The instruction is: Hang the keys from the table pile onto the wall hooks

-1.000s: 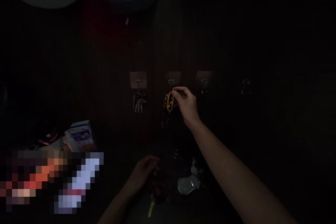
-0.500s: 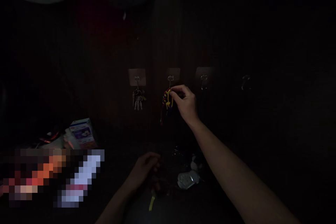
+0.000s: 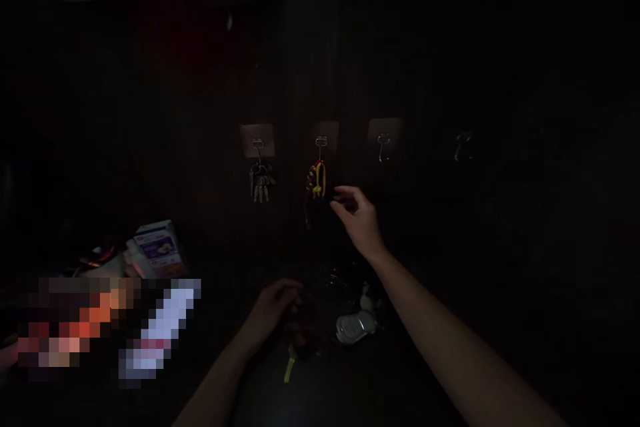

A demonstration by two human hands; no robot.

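While the right hand (image 3: 357, 217) hangs half-open and empty, fingers loosely curled just below the braided red-and-yellow keychain (image 3: 316, 180) on its metal wall hook (image 3: 321, 145), the left hand (image 3: 273, 310) sits low over a dark bunch (image 3: 300, 337) with a yellow key (image 3: 289, 367) poking out, its grip too dim to call. That keychain looks light, soft and swingy, so the cord loop up by the hook looks the best place to take hold.
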